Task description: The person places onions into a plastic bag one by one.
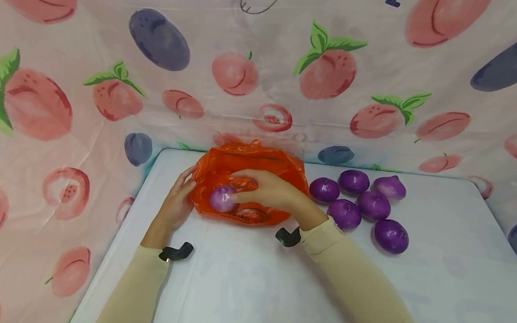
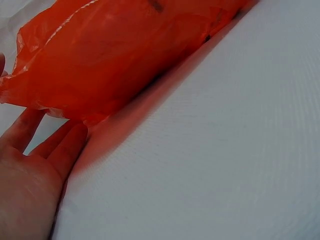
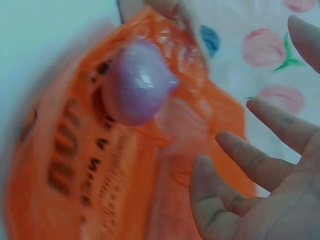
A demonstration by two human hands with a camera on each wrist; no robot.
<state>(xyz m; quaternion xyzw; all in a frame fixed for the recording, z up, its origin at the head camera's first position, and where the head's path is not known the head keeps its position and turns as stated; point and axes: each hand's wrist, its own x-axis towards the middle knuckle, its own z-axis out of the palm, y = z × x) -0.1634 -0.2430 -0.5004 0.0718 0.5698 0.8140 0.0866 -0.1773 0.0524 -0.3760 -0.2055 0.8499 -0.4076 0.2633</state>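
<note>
Head view: right hand (image 1: 266,188) hung by an onion (image 1: 220,200) in the orange bag (image 1: 258,162) that left hand (image 1: 178,199) touched, each grip loose.

Walled behind and at left by pale pink sheeting (image 1: 278,61) printed with fruit (image 1: 329,75); set with a white worktop (image 1: 258,277).

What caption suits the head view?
Right hand near a purple onion in an orange bag; left hand at its edge; six onions outside.

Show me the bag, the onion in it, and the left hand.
Bag (image 2: 127,57), left wrist view, outer wall.
Onion (image 3: 137,84), right wrist view, middle of its body.
Left hand (image 2: 32,180), left wrist view, palm.
</note>
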